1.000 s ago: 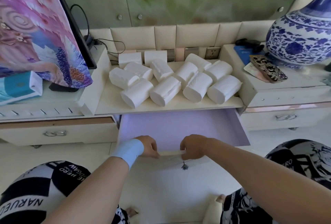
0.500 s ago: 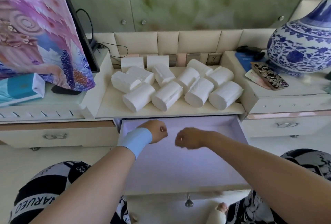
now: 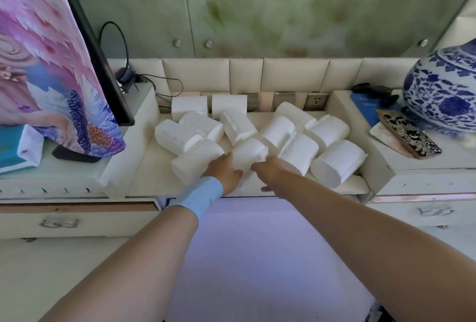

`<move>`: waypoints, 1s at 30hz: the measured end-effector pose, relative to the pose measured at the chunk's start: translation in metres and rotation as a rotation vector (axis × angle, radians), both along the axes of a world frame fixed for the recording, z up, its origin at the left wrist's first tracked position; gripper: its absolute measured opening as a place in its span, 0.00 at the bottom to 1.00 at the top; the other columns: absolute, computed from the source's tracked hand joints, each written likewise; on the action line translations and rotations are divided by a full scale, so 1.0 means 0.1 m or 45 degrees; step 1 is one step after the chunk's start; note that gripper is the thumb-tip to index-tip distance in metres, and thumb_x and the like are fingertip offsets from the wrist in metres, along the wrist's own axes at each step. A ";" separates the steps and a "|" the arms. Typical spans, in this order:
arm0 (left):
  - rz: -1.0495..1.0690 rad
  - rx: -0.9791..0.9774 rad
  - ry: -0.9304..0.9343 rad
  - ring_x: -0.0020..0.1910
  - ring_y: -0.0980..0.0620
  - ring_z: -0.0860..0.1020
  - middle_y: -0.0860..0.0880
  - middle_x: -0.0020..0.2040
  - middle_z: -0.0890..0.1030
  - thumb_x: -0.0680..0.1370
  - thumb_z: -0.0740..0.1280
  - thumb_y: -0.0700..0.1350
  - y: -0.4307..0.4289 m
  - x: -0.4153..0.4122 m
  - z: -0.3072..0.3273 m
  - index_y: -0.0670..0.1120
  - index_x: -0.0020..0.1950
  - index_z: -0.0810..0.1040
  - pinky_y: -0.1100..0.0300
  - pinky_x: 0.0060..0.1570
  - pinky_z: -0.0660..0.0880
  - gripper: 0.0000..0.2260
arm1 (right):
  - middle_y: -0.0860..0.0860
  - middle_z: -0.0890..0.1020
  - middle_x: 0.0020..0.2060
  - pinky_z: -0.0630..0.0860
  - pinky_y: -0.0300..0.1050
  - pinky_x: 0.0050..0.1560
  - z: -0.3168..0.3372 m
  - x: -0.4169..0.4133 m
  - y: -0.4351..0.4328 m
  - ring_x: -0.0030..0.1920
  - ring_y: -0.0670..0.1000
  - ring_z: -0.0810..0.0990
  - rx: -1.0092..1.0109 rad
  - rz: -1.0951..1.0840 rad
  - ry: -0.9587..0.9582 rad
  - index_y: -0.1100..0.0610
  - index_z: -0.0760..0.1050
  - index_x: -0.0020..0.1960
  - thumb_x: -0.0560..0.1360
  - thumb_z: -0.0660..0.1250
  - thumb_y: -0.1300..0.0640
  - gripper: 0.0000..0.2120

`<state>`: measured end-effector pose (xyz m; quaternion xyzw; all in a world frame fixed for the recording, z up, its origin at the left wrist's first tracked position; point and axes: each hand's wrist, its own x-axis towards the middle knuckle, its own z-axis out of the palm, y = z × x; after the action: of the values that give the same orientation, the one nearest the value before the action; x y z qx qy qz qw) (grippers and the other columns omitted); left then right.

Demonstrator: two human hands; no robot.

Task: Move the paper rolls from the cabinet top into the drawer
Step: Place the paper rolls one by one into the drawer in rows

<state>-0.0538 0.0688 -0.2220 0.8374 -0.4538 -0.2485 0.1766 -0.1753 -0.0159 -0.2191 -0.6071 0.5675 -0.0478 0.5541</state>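
Note:
Several white paper rolls (image 3: 337, 162) lie in a loose heap on the recessed cabinet top (image 3: 149, 175). One roll (image 3: 248, 153) lies at the front middle. My left hand (image 3: 224, 169), with a blue wristband, touches its left side, next to another front roll (image 3: 195, 164). My right hand (image 3: 273, 171) reaches in at its right side, fingers spread and thumb out. Neither hand has lifted anything. Below my forearms the drawer (image 3: 257, 244) stands pulled out, and its lilac bottom shows nothing on it.
A blue-and-white vase (image 3: 443, 90) and a patterned phone (image 3: 409, 136) sit on the raised right cabinet. On the left are a screen draped in pink cloth (image 3: 51, 64) and a teal tissue box (image 3: 15, 146). A wall socket (image 3: 315, 101) is behind the rolls.
The drawer has come fully out. Both hands let go of its front edge, rose over the drawer and reached forward to the front rolls on the cabinet top.

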 end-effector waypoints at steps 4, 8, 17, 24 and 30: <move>0.101 0.016 0.046 0.61 0.41 0.74 0.44 0.63 0.73 0.78 0.62 0.54 -0.04 0.02 0.02 0.45 0.66 0.71 0.48 0.58 0.73 0.20 | 0.53 0.77 0.62 0.78 0.55 0.51 -0.14 0.15 0.02 0.60 0.58 0.78 0.311 -0.238 -0.236 0.53 0.66 0.73 0.79 0.64 0.52 0.23; 0.201 -0.016 0.201 0.46 0.40 0.75 0.40 0.51 0.73 0.76 0.63 0.54 0.00 0.03 0.01 0.48 0.37 0.71 0.52 0.49 0.74 0.12 | 0.54 0.81 0.56 0.76 0.54 0.52 -0.17 0.13 0.09 0.52 0.56 0.81 0.379 -0.243 -0.199 0.54 0.72 0.67 0.79 0.65 0.43 0.22; 0.396 -0.024 0.593 0.56 0.44 0.79 0.48 0.64 0.75 0.76 0.64 0.60 0.50 -0.01 -0.03 0.51 0.75 0.62 0.50 0.56 0.79 0.30 | 0.51 0.84 0.49 0.77 0.45 0.45 -0.22 -0.18 0.48 0.45 0.51 0.81 0.409 -0.100 -0.224 0.55 0.79 0.61 0.67 0.79 0.43 0.28; 0.391 0.135 0.749 0.53 0.46 0.80 0.50 0.61 0.76 0.76 0.68 0.56 1.05 -0.01 -0.19 0.51 0.71 0.66 0.52 0.49 0.81 0.26 | 0.54 0.86 0.54 0.78 0.51 0.49 -0.49 -0.28 0.99 0.50 0.54 0.83 0.468 0.205 -0.179 0.56 0.78 0.62 0.68 0.79 0.47 0.27; 0.326 0.410 0.507 0.54 0.45 0.81 0.48 0.60 0.79 0.74 0.67 0.56 1.36 0.23 -0.51 0.49 0.70 0.68 0.52 0.53 0.80 0.27 | 0.56 0.84 0.55 0.82 0.51 0.45 -0.81 0.03 1.26 0.49 0.54 0.84 0.450 0.377 -0.048 0.57 0.71 0.66 0.69 0.79 0.47 0.32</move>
<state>-0.0310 0.2052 -0.2728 0.8398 -0.2555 -0.4526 0.1568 -0.1727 0.1102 -0.3005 -0.5762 0.4613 0.1229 0.6634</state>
